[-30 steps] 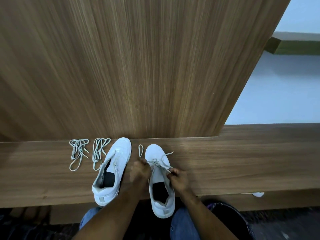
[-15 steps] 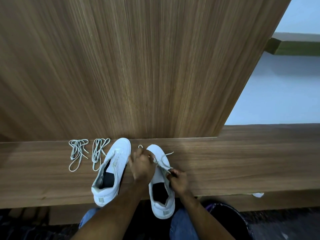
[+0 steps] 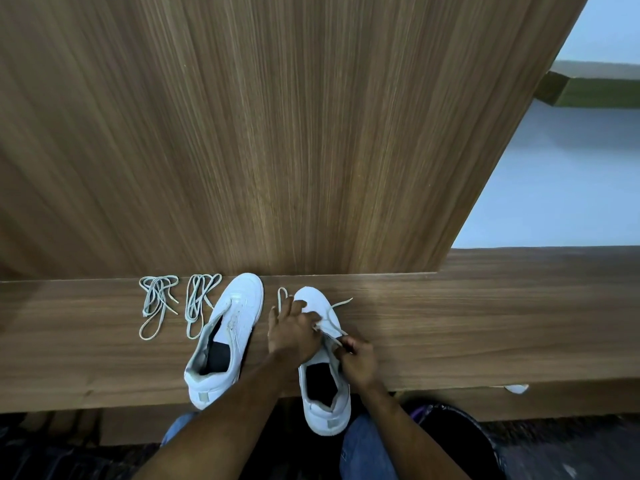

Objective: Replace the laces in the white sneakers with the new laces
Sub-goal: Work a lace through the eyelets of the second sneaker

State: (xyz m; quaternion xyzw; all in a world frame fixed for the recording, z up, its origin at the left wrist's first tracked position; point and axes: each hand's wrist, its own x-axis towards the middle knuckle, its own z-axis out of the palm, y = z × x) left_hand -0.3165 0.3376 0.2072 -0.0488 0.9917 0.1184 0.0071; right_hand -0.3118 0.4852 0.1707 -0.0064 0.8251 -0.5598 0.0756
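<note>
Down at the bottom right, a black bin [image 3: 460, 441] sits under the counter [image 3: 485, 327], dark inside, and what it holds cannot be told. On the counter, two white sneakers, toes pointing at the wooden panel [image 3: 277, 133]. The left sneaker [image 3: 225, 341] lies angled, lace in its eyelets, dark insole showing, untouched. The right sneaker [image 3: 323, 372] is the busy one, its heel hanging over the near edge, between the person's knees in blue jeans [image 3: 363, 452].

Left hand [image 3: 294, 336] rests over the forefoot, its grip narrow, fingers curled about the old lace [image 3: 330, 327] at the eyelets. Right hand [image 3: 358, 362] pinches that same lace tight at the sneaker's right side. One loose end [image 3: 341, 302] trails onto the counter to the right of the toe; a loop [image 3: 282, 294] pokes out to the left of it.

Two new laces, both pale and bundled: one bundle [image 3: 157, 304] far left, the second bundle [image 3: 199, 303] just beside the left sneaker. One white scrap [image 3: 516, 388] lies at the counter's edge, well apart.
</note>
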